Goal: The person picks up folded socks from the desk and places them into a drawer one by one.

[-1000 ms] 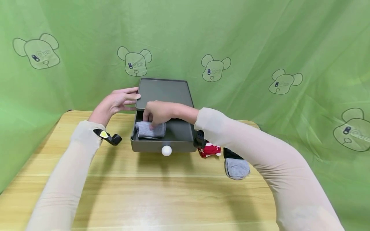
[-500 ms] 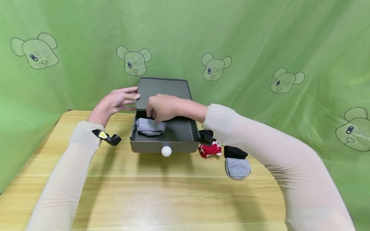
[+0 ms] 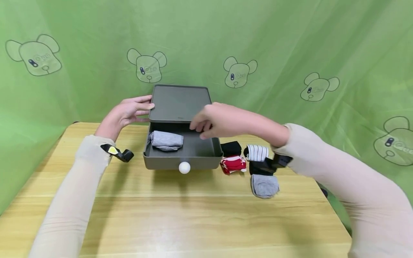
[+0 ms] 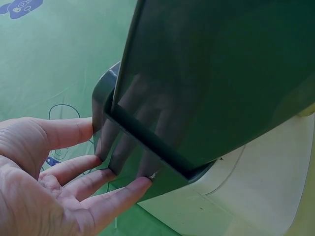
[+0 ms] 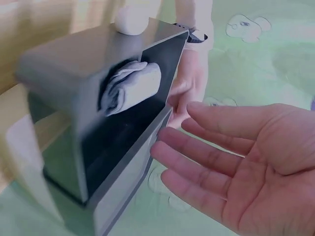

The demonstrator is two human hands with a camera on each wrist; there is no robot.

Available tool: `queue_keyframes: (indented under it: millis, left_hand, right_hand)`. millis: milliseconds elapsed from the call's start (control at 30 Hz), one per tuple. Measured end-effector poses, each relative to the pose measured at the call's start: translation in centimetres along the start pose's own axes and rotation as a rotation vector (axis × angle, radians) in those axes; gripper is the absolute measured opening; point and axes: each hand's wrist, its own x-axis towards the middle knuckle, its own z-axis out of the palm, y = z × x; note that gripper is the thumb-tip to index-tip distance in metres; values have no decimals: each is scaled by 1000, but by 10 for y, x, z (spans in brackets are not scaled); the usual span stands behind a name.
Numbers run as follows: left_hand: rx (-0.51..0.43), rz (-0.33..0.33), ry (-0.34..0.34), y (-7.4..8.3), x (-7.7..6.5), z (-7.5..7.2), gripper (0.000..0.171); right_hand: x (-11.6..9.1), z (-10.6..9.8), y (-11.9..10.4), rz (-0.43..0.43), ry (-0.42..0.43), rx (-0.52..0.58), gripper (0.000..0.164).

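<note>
A dark grey drawer box [image 3: 180, 104] stands on the table, its drawer [image 3: 200, 163] pulled out and fronted by a white round knob [image 3: 184, 167]. Inside the drawer, at its left end, lies a folded grey sock bundle [image 3: 166, 140]. My left hand [image 3: 130, 110] touches the box's left side with straight fingertips; in the left wrist view those fingers [image 4: 123, 196] rest against the dark wall. Above the drawer's right part hovers my right hand [image 3: 222, 120], holding nothing. Its fingers [image 5: 206, 157] are loosely spread in the right wrist view, apart from the sock bundle [image 5: 133, 88].
Right of the drawer lie folded socks: a black pair [image 3: 231, 148], a red-and-white pair [image 3: 233, 164], a striped white pair [image 3: 257, 153], another black pair [image 3: 260, 167] and a grey pair [image 3: 265, 185]. Behind the wooden table [image 3: 193, 215] hangs a green curtain [image 3: 190, 32].
My right hand has let go of the grey sock bundle, risen and moved right, out over the drawer's right part. The bundle stays in the drawer. My left hand keeps its place on the box.
</note>
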Motion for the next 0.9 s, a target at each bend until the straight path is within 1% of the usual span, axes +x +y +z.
queue_keyframes:
  millis: [67,200,333,433,533,600,767,900]
  left_hand:
    - [-3,0,-3,0,-1,0,70]
    - [-10,-2,1,0,-2,-1,71]
    - [-18,-7,2,1,-2,-1,71]
    - [-19,-10,-2,1,-3,-2,72]
    - [-21,-10,-2,1,-2,-2,72]
    - [-22,-9,1,1,-2,-3,71]
    - [-21,-9,1,1,-1,-2,71]
    - [-15,-11,-3,1,0,-2,71]
  right_hand:
    - [-17,3,11,0,10,23,36]
    - [-48,13,38,22,64,77,34]
    - [-75,30,66,57,90,146,35]
    - [-90,46,89,68,93,179,35]
    - [-99,65,112,91,95,201,35]
    - [-102,78,126,120,90,213,35]
    - [-107,110,156,169,33,229,38]
    - [-109,132,176,178,-16,258,40]
